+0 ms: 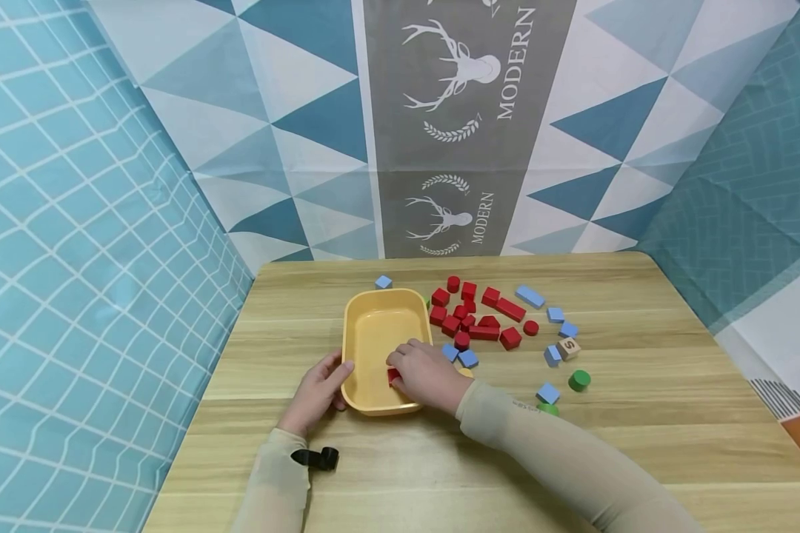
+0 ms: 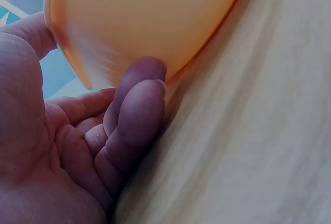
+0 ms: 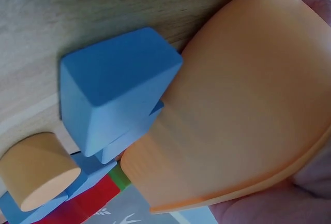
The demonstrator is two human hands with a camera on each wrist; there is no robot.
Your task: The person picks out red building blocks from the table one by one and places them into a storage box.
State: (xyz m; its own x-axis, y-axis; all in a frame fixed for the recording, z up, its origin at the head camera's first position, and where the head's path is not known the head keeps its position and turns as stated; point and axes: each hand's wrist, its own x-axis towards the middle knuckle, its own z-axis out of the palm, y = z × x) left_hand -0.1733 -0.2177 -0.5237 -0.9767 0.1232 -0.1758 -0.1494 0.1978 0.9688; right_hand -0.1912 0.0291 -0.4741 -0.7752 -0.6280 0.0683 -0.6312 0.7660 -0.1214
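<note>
Red wooden block, held by the fingertips of the right hand just inside the near right corner of the yellow plastic tray; judged light, rigid and smooth-painted, best pinched on two opposite flat faces; left hand with fingers curled against the tray's near left outer wall, steadying it; the tray probably light and apt to slide on the wooden table; further red blocks and blue blocks scattered just beside the tray.
</note>
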